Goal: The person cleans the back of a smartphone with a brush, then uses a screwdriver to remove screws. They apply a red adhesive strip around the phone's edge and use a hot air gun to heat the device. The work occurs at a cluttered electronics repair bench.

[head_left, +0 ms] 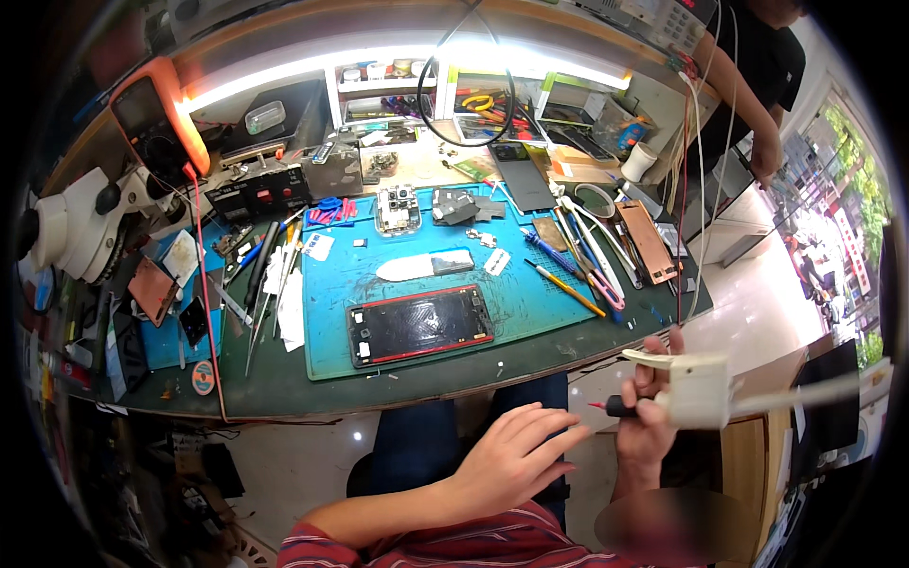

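Note:
My left hand (516, 450) hovers in front of the mat's near edge, above my lap, fingers stretched out and holding nothing. My right hand (649, 431) is off the table's right front edge, closed around a short black-handled tool with a red tip (620, 406). A cream-coloured box with a pale cable (699, 390) is at that hand's fingers; blur hides whether they grip it too. On the blue mat (521, 317) lies a black phone frame with a red rim (421, 324). Behind it is a white and grey blade-shaped piece (424, 266).
Tweezers and pens (578, 251) lie at the mat's right, beside a copper-coloured phone shell (649, 241). An orange multimeter (159, 123) and a white microscope (80, 227) stand left. A red wire (204, 284) hangs over the table's front edge. Another person's arm (748, 109) is at upper right.

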Available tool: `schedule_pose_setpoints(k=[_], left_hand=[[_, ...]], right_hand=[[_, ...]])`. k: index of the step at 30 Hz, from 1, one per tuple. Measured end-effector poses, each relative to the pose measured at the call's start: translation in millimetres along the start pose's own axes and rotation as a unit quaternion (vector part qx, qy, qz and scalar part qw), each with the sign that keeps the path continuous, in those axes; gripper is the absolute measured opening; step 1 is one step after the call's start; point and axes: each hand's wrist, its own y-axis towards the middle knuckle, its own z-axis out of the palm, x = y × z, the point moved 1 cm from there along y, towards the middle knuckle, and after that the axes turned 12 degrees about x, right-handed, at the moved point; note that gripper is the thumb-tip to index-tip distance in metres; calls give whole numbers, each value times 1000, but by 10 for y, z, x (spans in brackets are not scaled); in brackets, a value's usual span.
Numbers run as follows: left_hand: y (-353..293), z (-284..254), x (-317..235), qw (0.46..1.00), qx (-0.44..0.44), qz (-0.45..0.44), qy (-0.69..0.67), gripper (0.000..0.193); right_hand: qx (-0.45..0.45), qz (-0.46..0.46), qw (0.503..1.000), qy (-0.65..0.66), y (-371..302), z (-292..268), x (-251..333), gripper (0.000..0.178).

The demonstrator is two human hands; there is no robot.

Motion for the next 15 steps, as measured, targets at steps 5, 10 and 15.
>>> schedule_pose_setpoints(k=[5,10,15], left_hand=[[-236,-328,217,997,-47,-4,63,53],[-588,-832,403,964,-168,-30,202,28],[-877,-1305,579,900,-261,-94,337,28]], right_hand=[[56,-41,986,153,343,-220,75,84],[2,-61,963,264,677,-174,66,31],[-18,-49,951,306,866,-71,-165,69]])
